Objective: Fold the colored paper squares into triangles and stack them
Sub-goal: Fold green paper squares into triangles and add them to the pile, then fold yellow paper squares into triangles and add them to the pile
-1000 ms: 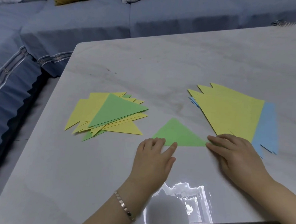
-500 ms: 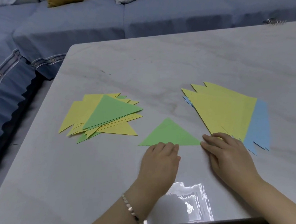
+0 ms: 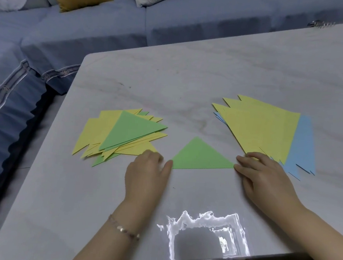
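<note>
- Green folded triangle (image 3: 201, 155) flat on table (image 3: 189, 80).
- Left hand (image 3: 146, 172) at its 8 o'clock: relaxed, gripping nothing, thumb touching corner.
- Right hand (image 3: 264, 173) at 4 o'clock: fingers straight, tips on corner.
- Triangle stack (image 3: 122, 135) at 9 o'clock; unfolded squares (image 3: 263, 131) at 2.

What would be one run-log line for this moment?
green triangle: flat between folded stack and unfolded squares | left hand: thumb at its left corner | right hand: fingertips at its right corner

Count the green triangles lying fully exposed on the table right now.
2. One green triangle tops the folded pile on the left; the lone triangle lies between the left hand and right hand. Green corners peeking from under the pile suggest more are hidden.
</note>
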`<state>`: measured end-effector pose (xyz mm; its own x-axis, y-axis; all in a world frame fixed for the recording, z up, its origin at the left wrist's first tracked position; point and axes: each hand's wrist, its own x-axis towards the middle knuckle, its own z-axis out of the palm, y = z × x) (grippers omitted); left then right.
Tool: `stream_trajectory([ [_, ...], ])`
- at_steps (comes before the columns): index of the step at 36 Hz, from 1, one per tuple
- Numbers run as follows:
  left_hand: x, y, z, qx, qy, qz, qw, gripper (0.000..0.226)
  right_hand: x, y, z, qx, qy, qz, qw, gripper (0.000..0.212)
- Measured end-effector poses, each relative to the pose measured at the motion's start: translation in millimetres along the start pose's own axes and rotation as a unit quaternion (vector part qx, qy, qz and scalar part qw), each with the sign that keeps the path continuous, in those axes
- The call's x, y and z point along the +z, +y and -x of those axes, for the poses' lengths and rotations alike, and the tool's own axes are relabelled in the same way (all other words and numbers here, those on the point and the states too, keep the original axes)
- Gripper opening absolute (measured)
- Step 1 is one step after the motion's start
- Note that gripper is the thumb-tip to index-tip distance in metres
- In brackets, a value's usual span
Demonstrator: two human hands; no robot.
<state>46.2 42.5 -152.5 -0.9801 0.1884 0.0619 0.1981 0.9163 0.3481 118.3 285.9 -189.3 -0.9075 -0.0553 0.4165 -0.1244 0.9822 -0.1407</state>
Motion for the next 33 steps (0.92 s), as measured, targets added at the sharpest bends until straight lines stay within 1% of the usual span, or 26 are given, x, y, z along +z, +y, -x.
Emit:
stream_trajectory([
  [1,-0.4,3.7,-5.4,-0.03,-0.021,0.023,0.999,0.027,0.1,-0.2,-0.7,0.004,-0.002,-0.003,1.0,0.04],
  [2,1.1,6.8,-9.8,-0.039,-0.037,0.032,0.998,0.035,0.3,-0.2,-1.2,0.007,-0.005,-0.004,1.0,0.037],
  [4,5.7,14.9,-18.3,-0.034,-0.077,0.015,0.996,0.05,0.1,0.5,-2.1,0.016,-0.014,-0.01,1.0,0.026],
  [7,9.6,25.6,-28.4,-0.044,-0.138,-0.014,0.989,0.055,-3.2,-0.1,-6.7,0.035,-0.032,-0.027,0.999,0.017],
  [9,8.8,28.4,-33.9,-0.06,-0.161,-0.017,0.985,0.055,-4.0,-0.9,-11.8,0.063,-0.045,-0.047,0.996,0.022],
  [11,7.3,30.1,-36.9,-0.069,-0.178,-0.011,0.981,0.053,-3.2,-2.0,-18.7,0.099,-0.041,-0.067,0.992,0.03],
  [13,7.5,30.7,-37.3,-0.07,-0.185,0.015,0.98,0.042,1.2,-0.8,-25.7,0.129,-0.029,-0.056,0.99,0.037],
  [15,8.2,29.3,-35.3,-0.058,-0.174,0.051,0.982,0.027,6.3,2.5,-34.3,0.159,-0.042,-0.039,0.986,0.046],
  [17,5.0,27.4,-32.0,-0.047,-0.154,0.079,0.984,0.031,9.3,5.0,-43.5,0.189,-0.085,-0.019,0.978,0.056],
  [18,1.5,25.7,-31.1,-0.045,-0.138,0.096,0.985,0.033,9.5,5.4,-47.3,0.211,-0.124,-0.013,0.969,0.059],
  [20,-9.6,19.8,-33.0,-0.054,-0.091,0.142,0.984,0.031,10.9,6.1,-51.3,0.236,-0.175,0.005,0.956,0.059],
  [21,-17.1,14.9,-36.5,-0.059,-0.061,0.164,0.983,0.028,11.2,5.2,-52.0,0.236,-0.175,0.015,0.956,0.056],
  [23,-32.7,2.1,-46.6,-0.068,-0.001,0.194,0.979,0.022,11.5,3.2,-53.7,0.205,-0.14,0.035,0.968,0.044],
  [25,-48.5,-12.7,-58.0,-0.088,0.045,0.202,0.974,0.014,13.6,1.7,-53.9,0.156,-0.083,0.069,0.982,0.026],
  [26,-55.5,-20.0,-63.2,-0.104,0.06,0.201,0.972,0.013,14.1,1.8,-53.6,0.137,-0.058,0.092,0.985,0.023],
  [28,-63.5,-33.2,-69.5,-0.139,0.069,0.187,0.97,0.033,12.2,-0.1,-54.2,0.105,-0.032,0.107,0.988,0.029],
  [30,-63.3,-45.4,-70.2,-0.157,0.074,0.115,0.978,0.054,11.5,-2.6,-54.6,0.092,-0.014,0.096,0.991,0.033],
  [31,-59.8,-49.1,-68.4,-0.152,0.083,0.079,0.982,0.059,12.0,-4.2,-54.1,0.094,-0.006,0.084,0.992,0.033],
  [33,-50.4,-46.6,-60.2,-0.112,0.1,0.052,0.987,0.06,13.0,-9.5,-52.4,0.089,-0.007,0.057,0.994,0.032],
])
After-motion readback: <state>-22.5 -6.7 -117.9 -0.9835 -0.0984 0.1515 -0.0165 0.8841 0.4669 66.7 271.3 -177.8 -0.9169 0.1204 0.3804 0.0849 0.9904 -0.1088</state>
